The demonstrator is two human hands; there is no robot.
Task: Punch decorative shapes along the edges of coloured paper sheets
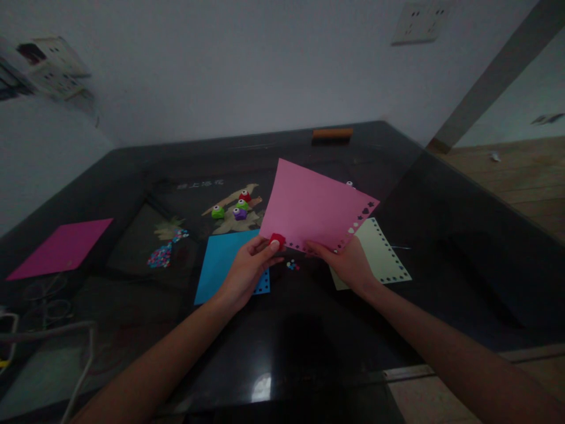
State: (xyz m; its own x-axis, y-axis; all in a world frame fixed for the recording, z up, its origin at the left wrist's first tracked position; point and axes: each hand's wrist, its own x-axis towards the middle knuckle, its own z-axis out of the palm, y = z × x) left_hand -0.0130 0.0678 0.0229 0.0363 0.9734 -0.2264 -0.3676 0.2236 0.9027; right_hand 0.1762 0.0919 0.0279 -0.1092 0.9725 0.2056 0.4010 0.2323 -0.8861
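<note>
Left grip [248,266] and right grip [351,265] pinch, arms [172,348] outstretched.

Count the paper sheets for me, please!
4. The pink sheet is in the right hand; the blue sheet lies partly behind the left hand, the green sheet partly behind the right, and the magenta sheet at far left. More might be hidden underneath.

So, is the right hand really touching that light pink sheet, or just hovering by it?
Touching. The head view shows the right hand holding the light pink sheet near its lower edge, with the thumb lying across the front.
</note>
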